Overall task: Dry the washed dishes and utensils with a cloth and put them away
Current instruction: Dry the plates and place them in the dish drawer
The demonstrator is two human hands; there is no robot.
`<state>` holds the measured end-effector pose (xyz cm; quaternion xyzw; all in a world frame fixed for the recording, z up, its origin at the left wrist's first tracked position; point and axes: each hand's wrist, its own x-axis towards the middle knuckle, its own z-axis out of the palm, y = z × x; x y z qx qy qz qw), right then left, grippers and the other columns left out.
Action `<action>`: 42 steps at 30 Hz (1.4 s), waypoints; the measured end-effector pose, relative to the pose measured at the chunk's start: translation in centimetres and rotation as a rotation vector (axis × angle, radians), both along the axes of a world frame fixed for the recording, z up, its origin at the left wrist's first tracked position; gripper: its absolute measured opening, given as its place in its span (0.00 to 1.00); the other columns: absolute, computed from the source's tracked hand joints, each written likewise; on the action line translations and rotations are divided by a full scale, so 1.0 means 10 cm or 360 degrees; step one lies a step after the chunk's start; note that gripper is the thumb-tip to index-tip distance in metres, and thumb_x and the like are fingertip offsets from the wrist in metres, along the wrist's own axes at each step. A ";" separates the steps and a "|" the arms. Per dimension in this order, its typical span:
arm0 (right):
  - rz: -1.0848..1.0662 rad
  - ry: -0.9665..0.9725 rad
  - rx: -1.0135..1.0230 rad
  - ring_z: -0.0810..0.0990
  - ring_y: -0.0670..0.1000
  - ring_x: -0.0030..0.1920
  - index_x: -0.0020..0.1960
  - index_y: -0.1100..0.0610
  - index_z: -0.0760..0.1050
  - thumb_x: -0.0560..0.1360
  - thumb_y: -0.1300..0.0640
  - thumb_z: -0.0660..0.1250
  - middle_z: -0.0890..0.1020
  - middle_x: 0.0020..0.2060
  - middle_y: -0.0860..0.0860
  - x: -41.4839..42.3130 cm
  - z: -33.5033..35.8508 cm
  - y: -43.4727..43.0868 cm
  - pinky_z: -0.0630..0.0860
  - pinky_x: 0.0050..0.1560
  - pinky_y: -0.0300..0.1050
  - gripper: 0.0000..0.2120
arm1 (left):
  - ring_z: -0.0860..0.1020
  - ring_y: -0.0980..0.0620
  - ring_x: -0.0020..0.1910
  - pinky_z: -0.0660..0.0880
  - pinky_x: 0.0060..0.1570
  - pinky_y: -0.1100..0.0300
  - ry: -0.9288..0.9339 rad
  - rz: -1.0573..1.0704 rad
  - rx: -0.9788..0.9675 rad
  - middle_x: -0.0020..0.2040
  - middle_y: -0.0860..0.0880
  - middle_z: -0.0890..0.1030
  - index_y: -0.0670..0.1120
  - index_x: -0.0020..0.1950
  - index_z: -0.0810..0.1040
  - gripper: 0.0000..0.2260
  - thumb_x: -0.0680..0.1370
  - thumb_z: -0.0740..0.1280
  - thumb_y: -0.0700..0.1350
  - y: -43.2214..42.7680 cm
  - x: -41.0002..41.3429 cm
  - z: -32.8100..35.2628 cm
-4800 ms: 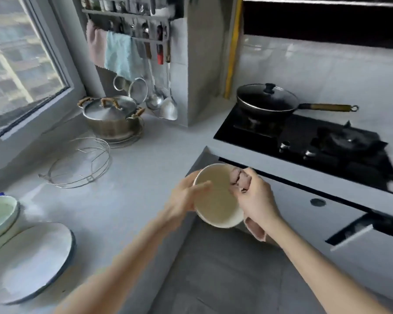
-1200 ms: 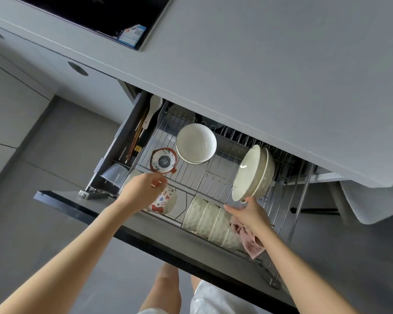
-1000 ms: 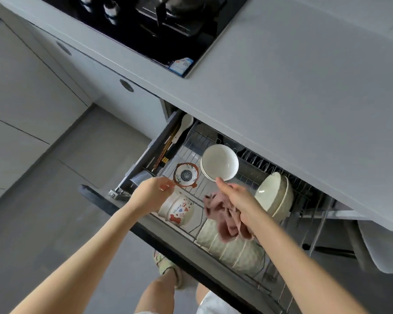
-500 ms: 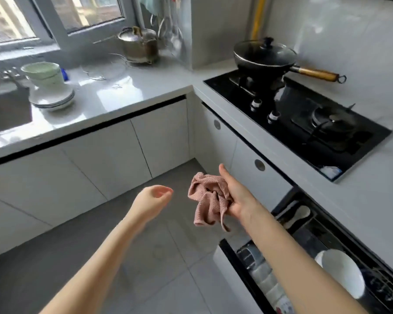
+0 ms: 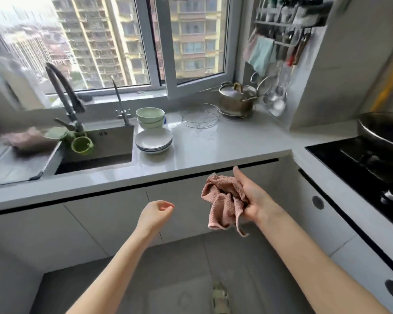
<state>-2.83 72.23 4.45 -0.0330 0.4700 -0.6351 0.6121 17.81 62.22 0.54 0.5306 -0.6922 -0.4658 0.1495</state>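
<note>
My right hand (image 5: 253, 199) grips a crumpled pink cloth (image 5: 222, 201) in the air in front of the cabinet doors. My left hand (image 5: 156, 214) hangs beside it with loosely curled fingers and holds nothing. On the white counter (image 5: 213, 150), to the right of the sink (image 5: 95, 150), stands a stack of white plates (image 5: 153, 140). Behind the plates sit two stacked pale green bowls (image 5: 150, 117). Both hands are well below and in front of these dishes.
A wire rack (image 5: 200, 115) and a lidded steel pot (image 5: 236, 99) stand at the counter's back right. Utensils and towels hang on a wall rail (image 5: 279, 46). A black hob (image 5: 363, 164) with a pan (image 5: 383, 130) is at the right. A green cup (image 5: 81, 145) hangs by the tap.
The view has swung from the open dish drawer up to the sink counter. The bowl I held earlier is gone from my hands. My right hand still holds the cloth.
</note>
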 end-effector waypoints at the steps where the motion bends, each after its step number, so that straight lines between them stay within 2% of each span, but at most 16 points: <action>1: 0.0036 0.0005 -0.0007 0.84 0.56 0.38 0.46 0.65 0.80 0.76 0.41 0.63 0.84 0.41 0.59 -0.06 0.02 -0.25 0.82 0.41 0.49 0.25 | 0.80 0.47 0.48 0.73 0.47 0.59 0.0004 0.0027 0.0001 0.48 0.45 0.83 0.47 0.47 0.82 0.08 0.76 0.63 0.42 -0.20 -0.06 0.01; 6: 0.0279 -0.0057 -0.0044 0.83 0.57 0.34 0.46 0.65 0.79 0.78 0.41 0.60 0.84 0.37 0.60 -0.45 0.16 -1.50 0.81 0.39 0.47 0.26 | 0.81 0.45 0.49 0.76 0.52 0.53 0.0049 0.0273 -0.0022 0.48 0.44 0.83 0.49 0.45 0.80 0.09 0.71 0.64 0.49 -1.32 -0.39 0.08; 9: 0.0371 -0.0058 -0.0038 0.84 0.58 0.33 0.47 0.66 0.79 0.79 0.42 0.58 0.84 0.36 0.62 -0.68 0.25 -2.19 0.81 0.31 0.48 0.27 | 0.79 0.45 0.43 0.76 0.52 0.52 0.0115 0.0449 0.0007 0.44 0.43 0.81 0.47 0.43 0.78 0.06 0.76 0.63 0.43 -1.94 -0.55 0.13; 11: 0.0386 -0.0037 -0.0039 0.84 0.58 0.38 0.46 0.67 0.80 0.79 0.42 0.59 0.84 0.40 0.61 -0.83 0.24 -2.62 0.82 0.44 0.51 0.27 | 0.76 0.45 0.40 0.76 0.47 0.53 0.0182 0.0558 0.0039 0.42 0.44 0.79 0.47 0.41 0.77 0.07 0.78 0.62 0.42 -2.31 -0.64 0.16; 13: 0.0384 -0.0047 0.0015 0.81 0.57 0.45 0.46 0.67 0.82 0.77 0.42 0.61 0.82 0.46 0.61 -0.95 0.20 -3.01 0.74 0.63 0.53 0.27 | 0.76 0.46 0.39 0.76 0.45 0.53 0.0253 0.0658 0.0055 0.41 0.44 0.78 0.45 0.42 0.77 0.06 0.78 0.62 0.43 -2.64 -0.71 0.16; 14: 0.0386 -0.0071 0.0041 0.80 0.57 0.48 0.46 0.67 0.82 0.77 0.42 0.62 0.82 0.48 0.61 -0.99 0.18 -3.18 0.72 0.65 0.53 0.26 | 0.76 0.47 0.39 0.76 0.45 0.53 0.0273 0.0695 0.0054 0.41 0.44 0.78 0.44 0.43 0.77 0.06 0.78 0.63 0.43 -2.79 -0.74 0.16; 17: 0.0394 -0.0136 0.0055 0.81 0.57 0.48 0.52 0.68 0.79 0.77 0.43 0.62 0.82 0.49 0.60 -1.08 0.10 -3.61 0.81 0.51 0.51 0.26 | 0.76 0.47 0.37 0.75 0.42 0.55 0.0247 0.0737 0.0029 0.39 0.44 0.79 0.43 0.44 0.78 0.07 0.77 0.63 0.43 -3.28 -0.83 0.11; 19: 0.0383 -0.0138 0.0070 0.81 0.57 0.43 0.53 0.68 0.78 0.78 0.43 0.61 0.82 0.46 0.61 -1.12 0.06 -3.86 0.83 0.39 0.50 0.26 | 0.76 0.47 0.36 0.76 0.43 0.55 0.0206 0.0683 -0.0009 0.39 0.44 0.79 0.41 0.45 0.79 0.07 0.77 0.63 0.42 -3.65 -0.92 0.08; 21: 0.0328 -0.0128 0.0089 0.80 0.56 0.42 0.52 0.68 0.78 0.78 0.43 0.61 0.81 0.44 0.60 -1.16 0.00 -4.09 0.81 0.42 0.49 0.26 | 0.76 0.47 0.38 0.75 0.44 0.55 0.0106 0.0591 -0.0093 0.40 0.45 0.79 0.41 0.46 0.80 0.08 0.76 0.63 0.43 -4.00 -1.02 0.03; 24: 0.0238 -0.0072 0.0115 0.80 0.56 0.41 0.47 0.68 0.79 0.78 0.43 0.61 0.82 0.41 0.60 -1.21 -0.13 -4.40 0.79 0.48 0.48 0.26 | 0.77 0.46 0.47 0.70 0.42 0.59 -0.0438 0.0394 -0.0339 0.46 0.46 0.81 0.42 0.51 0.78 0.10 0.76 0.62 0.45 -4.47 -1.09 -0.15; 27: 0.0112 -0.0044 0.0194 0.83 0.55 0.37 0.46 0.67 0.79 0.77 0.44 0.62 0.83 0.38 0.59 -1.21 -0.27 -4.63 0.82 0.40 0.48 0.24 | 0.75 0.43 0.52 0.72 0.45 0.55 -0.0862 0.0174 -0.0300 0.54 0.42 0.78 0.41 0.58 0.72 0.15 0.76 0.63 0.49 -4.80 -1.07 -0.43; 29: 0.0040 -0.0036 0.0252 0.83 0.56 0.38 0.48 0.68 0.79 0.77 0.45 0.63 0.84 0.40 0.60 -1.21 -0.38 -4.75 0.82 0.41 0.49 0.24 | 0.74 0.43 0.57 0.72 0.50 0.55 -0.1005 0.0034 -0.0180 0.58 0.42 0.75 0.41 0.63 0.68 0.21 0.76 0.66 0.51 -4.95 -1.02 -0.62; 32: -0.0001 -0.0006 0.0320 0.81 0.58 0.46 0.51 0.68 0.79 0.74 0.44 0.66 0.82 0.47 0.61 -1.20 -0.52 -4.88 0.79 0.54 0.51 0.25 | 0.76 0.47 0.51 0.74 0.45 0.58 -0.0980 -0.0101 -0.0043 0.54 0.47 0.79 0.42 0.62 0.69 0.23 0.72 0.69 0.53 -5.15 -0.97 -0.82; 35: -0.0037 -0.0012 0.0360 0.79 0.58 0.48 0.43 0.67 0.82 0.69 0.43 0.68 0.81 0.47 0.62 -1.20 -0.62 -4.94 0.70 0.67 0.54 0.25 | 0.79 0.48 0.49 0.75 0.44 0.59 -0.0888 -0.0190 0.0040 0.49 0.49 0.82 0.45 0.52 0.77 0.16 0.69 0.70 0.51 -5.28 -0.96 -0.90; 39: 0.0006 0.0007 0.0403 0.79 0.59 0.48 0.40 0.67 0.83 0.74 0.44 0.65 0.82 0.46 0.62 -1.23 -0.70 -4.94 0.70 0.67 0.54 0.25 | 0.80 0.49 0.47 0.73 0.38 0.60 -0.0918 -0.0244 0.0053 0.46 0.49 0.82 0.45 0.47 0.79 0.12 0.68 0.71 0.50 -5.35 -0.97 -0.92; 42: 0.0009 0.0000 0.0448 0.82 0.56 0.44 0.44 0.66 0.81 0.75 0.44 0.65 0.84 0.42 0.60 -1.26 -0.73 -4.97 0.75 0.61 0.52 0.23 | 0.79 0.48 0.37 0.71 0.31 0.61 -0.0928 -0.0226 0.0052 0.43 0.47 0.82 0.44 0.43 0.77 0.08 0.68 0.70 0.47 -5.33 -0.99 -0.89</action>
